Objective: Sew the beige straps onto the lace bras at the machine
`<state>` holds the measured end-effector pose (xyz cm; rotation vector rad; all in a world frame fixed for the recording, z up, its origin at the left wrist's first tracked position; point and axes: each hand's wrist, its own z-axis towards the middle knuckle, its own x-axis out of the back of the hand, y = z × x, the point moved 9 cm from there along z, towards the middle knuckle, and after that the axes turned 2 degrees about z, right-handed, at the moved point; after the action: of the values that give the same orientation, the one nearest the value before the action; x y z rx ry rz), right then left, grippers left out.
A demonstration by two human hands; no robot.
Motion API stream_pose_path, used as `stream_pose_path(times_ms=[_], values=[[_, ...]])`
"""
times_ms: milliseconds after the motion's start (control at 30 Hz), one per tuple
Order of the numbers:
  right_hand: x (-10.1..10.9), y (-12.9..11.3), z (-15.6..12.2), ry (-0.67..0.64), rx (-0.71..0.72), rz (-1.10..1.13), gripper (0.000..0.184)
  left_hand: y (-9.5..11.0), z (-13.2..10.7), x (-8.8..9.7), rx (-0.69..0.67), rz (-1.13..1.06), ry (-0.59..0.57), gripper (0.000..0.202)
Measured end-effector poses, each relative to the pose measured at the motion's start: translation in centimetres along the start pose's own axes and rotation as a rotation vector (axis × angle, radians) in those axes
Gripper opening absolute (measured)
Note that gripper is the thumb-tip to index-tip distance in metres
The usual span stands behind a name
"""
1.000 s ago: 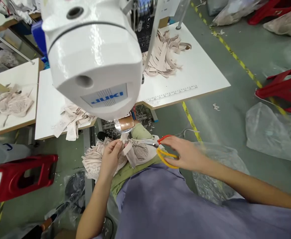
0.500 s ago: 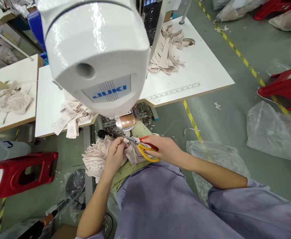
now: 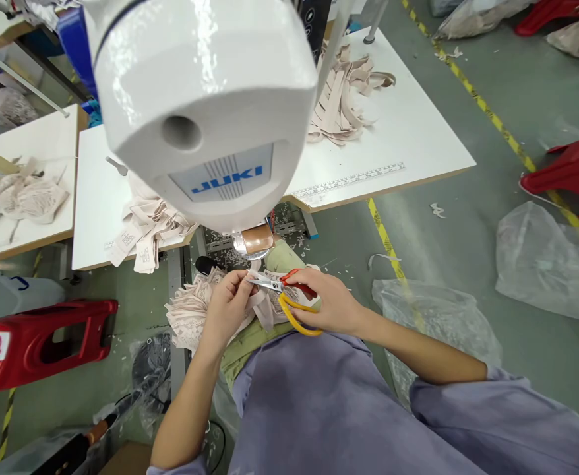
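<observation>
My right hand [image 3: 333, 300] grips a pair of scissors [image 3: 294, 310] with red and yellow handles, its blades pointing left. Between the thumb and fingers of my left hand [image 3: 229, 305] is pinched a pale beige fabric strip [image 3: 264, 310], part of which hangs down. The blade tips lie right at my left fingertips, against the strip; whether they are cutting cannot be made out. A bunch of pale lace fabric [image 3: 188, 313] rests over my lap to the left, partly behind my left hand.
A white JUKI sewing machine head [image 3: 210, 119] looms over my hands. Beige straps [image 3: 341, 99] lie on the white table [image 3: 418, 132] at right, and labelled strips [image 3: 146, 231] hang off the left table. Red stools [image 3: 47, 343] and plastic bags [image 3: 438, 316] are on the floor.
The view has shifted slightly. The scissors have turned a little, with their handles lower and blades more visible. My left hand still pinches the strip.
</observation>
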<state>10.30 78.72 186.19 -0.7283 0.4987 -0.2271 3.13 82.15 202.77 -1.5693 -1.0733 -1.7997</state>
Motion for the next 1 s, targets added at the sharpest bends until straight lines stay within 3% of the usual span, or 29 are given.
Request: stream_pose_path(times_ms=[333, 500, 600, 667, 733, 833, 933, 1000], values=[[0.1, 0.7, 0.4, -0.077, -0.106, 0.067, 0.036, -0.1, 0.3, 0.5, -0.049, 0.098, 0.022, 0.028], [1.7, 1.9, -1.2, -0.036, -0.139, 0.019, 0.034, 0.6, 0.1, 1.5, -0.123, 0.182, 0.101, 0.027], [4.0, 3.5, -1.4, -0.050, -0.163, -0.073, 0.030, 0.9, -0.2, 2.5, -0.209, 0.436, 0.193, 0.025], [6.7, 5.4, -0.3, -0.012, -0.227, -0.207, 0.032, 0.8, -0.3, 3.1, -0.223, 0.589, 0.231, 0.028], [10.8, 7.7, 1.8, 0.122, -0.303, -0.365, 0.038, 0.7, -0.1, 3.3, -0.213, 0.632, 0.199, 0.029], [16.3, 10.4, 6.5, 0.301, -0.318, -0.543, 0.042, 1.1, 0.5, 3.0, -0.190, 0.558, 0.035, 0.030], [17.4, 10.8, 10.7, 0.250, -0.155, -0.587, 0.036, 1.6, 0.8, 2.5, -0.168, 0.564, -0.119, 0.034], [16.6, 9.2, 11.1, 0.267, -0.054, -0.576, 0.036, 2.0, 1.0, 2.7, -0.196, 0.687, -0.095, 0.032]])
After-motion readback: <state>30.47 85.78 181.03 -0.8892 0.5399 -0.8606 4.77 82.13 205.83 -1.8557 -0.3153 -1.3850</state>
